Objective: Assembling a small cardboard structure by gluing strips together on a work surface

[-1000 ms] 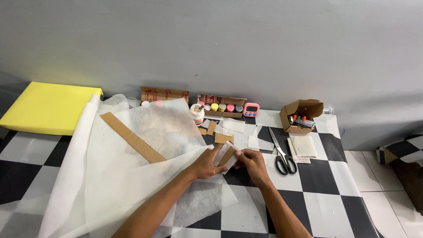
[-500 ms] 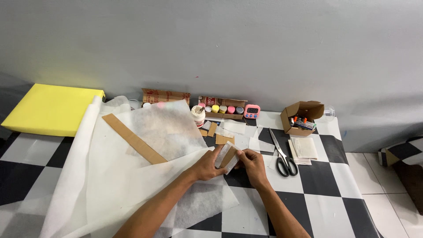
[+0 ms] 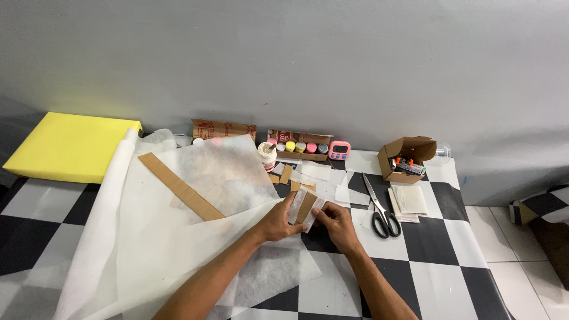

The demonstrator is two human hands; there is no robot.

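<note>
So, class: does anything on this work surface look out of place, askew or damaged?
Nothing is spilled or broken. The long cardboard strip lies slantwise across the white sheets, and paper scraps are scattered near the scissors. Both hands hold a small wrapped cardboard piece.

Since the earlier pictures, the small cardboard strip wrapped in white tissue (image 3: 306, 207), at centre frame, has been raised and tilted more upright between both hands. The left hand (image 3: 277, 222) has shifted slightly up its left edge; the right hand (image 3: 336, 223) has moved in closer, its fingers (image 3: 317, 215) pinching the lower right edge.
</note>
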